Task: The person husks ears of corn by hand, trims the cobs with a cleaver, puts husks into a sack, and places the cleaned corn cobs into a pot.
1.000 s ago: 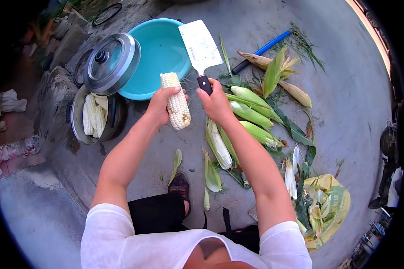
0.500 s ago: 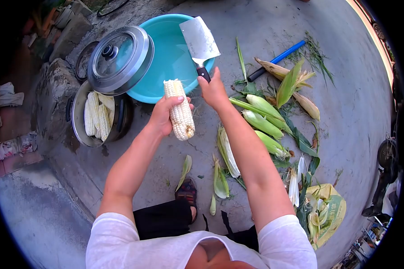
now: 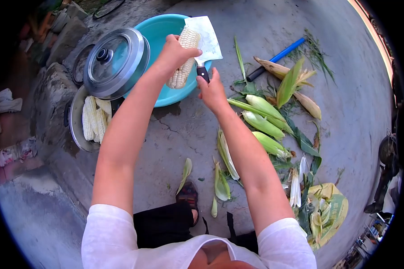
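A husked white corn cob [image 3: 182, 74] is gripped in my left hand [image 3: 175, 56], held over the near right part of the teal basin [image 3: 159, 23]. My right hand [image 3: 212, 92] is closed around the black handle of a cleaver [image 3: 208, 38], its broad blade pointing away from me. The cob's upper part overlaps the blade's left edge in this view. Left of the basin, a steel pot [image 3: 79, 130] holds several husked cobs [image 3: 94, 117]. A glass lid with a steel rim [image 3: 116, 62] leans between the pot and the basin.
Green unhusked corn [image 3: 262, 123] and loose husks [image 3: 296, 85] lie on the concrete floor at right, beside a blue-and-black rod [image 3: 283, 54]. Nearer me on the right is a yellow sack [image 3: 339, 210] with husks. Rough stone blocks [image 3: 60, 83] stand at left.
My left hand has carried the cob forward, away from me, over the basin and up beside the cleaver blade. My right hand and the cleaver have barely shifted.
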{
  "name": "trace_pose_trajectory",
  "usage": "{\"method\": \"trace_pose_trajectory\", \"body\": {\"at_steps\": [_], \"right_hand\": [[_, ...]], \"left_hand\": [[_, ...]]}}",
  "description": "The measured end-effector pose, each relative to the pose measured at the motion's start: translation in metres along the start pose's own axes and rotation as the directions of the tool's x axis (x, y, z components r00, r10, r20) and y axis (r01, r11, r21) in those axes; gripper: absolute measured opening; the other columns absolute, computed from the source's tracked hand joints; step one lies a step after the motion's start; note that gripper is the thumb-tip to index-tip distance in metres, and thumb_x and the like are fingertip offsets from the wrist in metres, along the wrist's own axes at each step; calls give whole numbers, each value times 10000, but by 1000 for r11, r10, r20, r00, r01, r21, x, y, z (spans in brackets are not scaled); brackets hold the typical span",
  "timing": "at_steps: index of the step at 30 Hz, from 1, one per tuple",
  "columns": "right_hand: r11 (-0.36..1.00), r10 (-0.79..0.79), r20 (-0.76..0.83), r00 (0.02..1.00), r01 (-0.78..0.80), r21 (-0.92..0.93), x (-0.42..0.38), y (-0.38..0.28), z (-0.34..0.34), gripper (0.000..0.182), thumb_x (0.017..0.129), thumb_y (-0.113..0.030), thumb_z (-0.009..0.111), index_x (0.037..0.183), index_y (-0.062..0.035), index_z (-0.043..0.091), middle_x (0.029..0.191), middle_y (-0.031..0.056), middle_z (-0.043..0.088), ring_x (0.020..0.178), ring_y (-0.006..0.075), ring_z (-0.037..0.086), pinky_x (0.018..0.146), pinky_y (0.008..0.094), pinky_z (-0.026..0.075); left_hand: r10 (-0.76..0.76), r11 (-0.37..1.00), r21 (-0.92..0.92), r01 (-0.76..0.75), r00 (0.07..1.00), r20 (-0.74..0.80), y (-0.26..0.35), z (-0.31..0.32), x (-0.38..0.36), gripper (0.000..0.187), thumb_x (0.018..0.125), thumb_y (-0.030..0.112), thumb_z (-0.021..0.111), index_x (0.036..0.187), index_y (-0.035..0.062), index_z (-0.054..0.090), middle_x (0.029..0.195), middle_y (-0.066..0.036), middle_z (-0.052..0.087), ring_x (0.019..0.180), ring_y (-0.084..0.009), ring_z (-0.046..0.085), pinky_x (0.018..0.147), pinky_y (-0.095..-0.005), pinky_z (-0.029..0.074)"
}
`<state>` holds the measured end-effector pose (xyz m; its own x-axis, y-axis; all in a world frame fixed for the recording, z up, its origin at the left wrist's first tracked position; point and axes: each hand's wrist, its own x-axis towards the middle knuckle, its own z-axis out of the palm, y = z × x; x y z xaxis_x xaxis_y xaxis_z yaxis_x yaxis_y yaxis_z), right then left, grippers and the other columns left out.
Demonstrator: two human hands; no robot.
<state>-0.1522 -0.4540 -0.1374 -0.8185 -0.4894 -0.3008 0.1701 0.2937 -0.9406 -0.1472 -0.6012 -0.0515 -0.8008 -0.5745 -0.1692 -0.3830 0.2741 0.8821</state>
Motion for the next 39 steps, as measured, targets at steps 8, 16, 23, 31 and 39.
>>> {"method": "trace_pose_trajectory", "body": {"at_steps": [8,16,23,31,39], "right_hand": [[971,-51,22,998,55,-234,9,22,3,788,853,-283,599,1381,52,120,785,129,592,527,165,568,423,295,452],[972,-41,71,997,57,-230,-1,23,-1,830,824,-294,638,1380,50,126,788,140,592,524,170,567,414,295,455],[975,-36,84,996,54,-217,-1,22,0,843,817,-297,645,1386,40,121,813,148,588,548,169,573,420,295,457],[988,0,118,993,19,-155,-6,19,-4,872,803,-331,641,1368,86,125,1000,244,543,814,286,553,660,347,441],[997,31,109,994,-23,-70,-15,-2,-19,881,783,-340,650,1359,102,150,1009,238,596,913,345,601,803,370,464]], "left_hand": [[-177,904,406,136,982,66,11,45,81,892,597,380,765,1187,-133,337,1013,-218,622,899,-296,639,773,-345,511],[-256,797,511,322,946,-197,9,57,83,888,643,377,742,1226,-136,311,1105,-213,588,978,-282,611,808,-330,495],[-396,744,521,418,904,-160,15,64,85,851,652,339,640,1307,-69,281,1257,-223,445,1138,-308,498,902,-360,444],[-386,722,566,398,910,-148,23,70,80,916,661,377,644,1345,-68,227,1280,-222,417,1134,-317,498,902,-368,444],[-339,763,536,360,930,-142,18,69,84,924,665,370,637,1324,-118,212,1299,-237,405,1173,-327,464,927,-361,430]]}}
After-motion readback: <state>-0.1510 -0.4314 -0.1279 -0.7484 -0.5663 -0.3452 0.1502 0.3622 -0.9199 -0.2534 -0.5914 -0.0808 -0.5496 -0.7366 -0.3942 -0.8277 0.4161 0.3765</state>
